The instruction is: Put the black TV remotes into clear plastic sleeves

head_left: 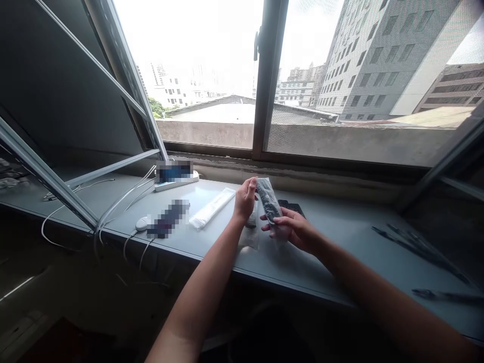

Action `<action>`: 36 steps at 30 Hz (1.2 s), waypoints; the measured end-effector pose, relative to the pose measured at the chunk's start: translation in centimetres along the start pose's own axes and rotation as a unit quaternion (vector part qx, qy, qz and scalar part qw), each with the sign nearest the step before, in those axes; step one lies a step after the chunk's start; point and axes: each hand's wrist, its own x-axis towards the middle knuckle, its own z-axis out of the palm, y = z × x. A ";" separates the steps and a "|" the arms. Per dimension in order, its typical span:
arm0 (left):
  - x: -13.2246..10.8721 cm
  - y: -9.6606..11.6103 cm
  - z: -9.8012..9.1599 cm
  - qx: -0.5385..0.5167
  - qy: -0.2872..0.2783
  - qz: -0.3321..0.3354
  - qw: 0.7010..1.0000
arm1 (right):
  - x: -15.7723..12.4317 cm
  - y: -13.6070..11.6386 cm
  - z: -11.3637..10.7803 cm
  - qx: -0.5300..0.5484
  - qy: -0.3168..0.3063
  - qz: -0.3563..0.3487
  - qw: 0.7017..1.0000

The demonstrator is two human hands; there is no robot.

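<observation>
Both hands hold a clear plastic bag point(267, 194) with a long dark item inside, tilted above the table. My left hand point(245, 200) pinches its upper end between thumb and fingers. Lower down, my right hand point(297, 229) grips the other end, thumb on top and fingers beneath. What the dark item is, I cannot make out through the wrapping. Below and between the hands, another clear bag point(248, 241) lies on the table, partly covered. Black flat items point(293, 206) rest just behind my right hand. To the left of my left hand lies a bundle of clear plastic bags point(212, 207).
A white power strip point(177, 185), partly blurred out, stands by the window. Near the front edge are a white round charger point(142, 223) and a blurred dark object point(168, 219), with white cables point(113, 212). Metal frame bars point(132, 101) slant at left. Thin black items point(416, 247) lie at right.
</observation>
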 end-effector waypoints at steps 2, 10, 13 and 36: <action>0.0 0.1 0.1 -0.036 -0.005 -0.026 0.999 | -0.1 -0.1 0.2 -0.010 -0.014 0.010 1.000; 0.5 -0.4 -0.2 -0.079 0.017 -0.096 0.992 | -0.1 0.4 0.2 -0.069 -0.024 0.003 0.997; 0.5 -0.4 -0.2 -0.081 0.013 -0.103 0.991 | -0.1 0.6 0.0 -0.096 -0.036 0.019 0.995; 0.1 0.9 0.1 -0.187 -0.086 -0.169 0.964 | -0.4 0.4 0.5 -0.071 -0.049 0.022 0.996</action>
